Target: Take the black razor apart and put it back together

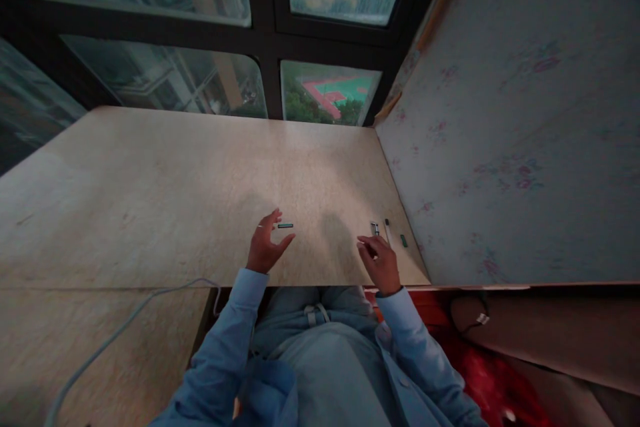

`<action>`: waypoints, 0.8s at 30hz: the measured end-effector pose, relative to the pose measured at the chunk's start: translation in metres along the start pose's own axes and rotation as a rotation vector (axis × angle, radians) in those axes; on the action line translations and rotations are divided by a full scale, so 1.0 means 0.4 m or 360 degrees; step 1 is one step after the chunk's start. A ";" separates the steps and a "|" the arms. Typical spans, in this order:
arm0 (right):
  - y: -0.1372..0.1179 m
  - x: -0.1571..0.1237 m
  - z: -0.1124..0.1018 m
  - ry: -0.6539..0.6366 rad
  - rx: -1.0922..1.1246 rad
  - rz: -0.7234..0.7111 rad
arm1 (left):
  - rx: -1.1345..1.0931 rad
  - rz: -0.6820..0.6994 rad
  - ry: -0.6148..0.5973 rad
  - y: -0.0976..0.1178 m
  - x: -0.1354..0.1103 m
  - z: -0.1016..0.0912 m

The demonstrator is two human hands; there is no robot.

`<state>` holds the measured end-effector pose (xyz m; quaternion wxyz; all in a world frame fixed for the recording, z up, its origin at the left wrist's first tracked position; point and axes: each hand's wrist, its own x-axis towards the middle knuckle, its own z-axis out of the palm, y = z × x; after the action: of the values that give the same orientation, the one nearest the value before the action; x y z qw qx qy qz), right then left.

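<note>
L hand (263, 248) spread wide round small dark bar (285, 225) on near tabletop (170, 180); contact unclear. R hand (384, 265) pinched narrow, can't tell if holding; metal pc (375, 228), white stick (389, 233), green block (404, 241) close by on right, prob. easily knocked if knuckles swing.

Left hand (264, 248) spread, right hand (382, 263) curled
</note>
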<state>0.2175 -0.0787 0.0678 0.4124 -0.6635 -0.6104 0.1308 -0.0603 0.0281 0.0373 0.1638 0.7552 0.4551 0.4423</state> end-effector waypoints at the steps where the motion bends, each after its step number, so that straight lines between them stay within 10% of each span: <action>1: -0.021 0.002 0.009 -0.0019 0.0056 -0.0051 | -0.0031 0.0038 -0.0010 0.027 0.004 0.013; 9: -0.093 0.049 0.058 -0.0211 0.0294 -0.0319 | -0.0084 0.0271 -0.0132 0.158 -0.014 0.107; 24: -0.054 0.066 0.030 -0.0329 -0.0380 -0.0672 | -0.0006 0.0307 -0.0402 0.211 -0.024 0.140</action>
<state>0.2000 -0.0515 0.0842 0.2849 -0.5484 -0.7853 0.0359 0.0294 -0.0162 0.0563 0.1779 0.8447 0.3554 0.3584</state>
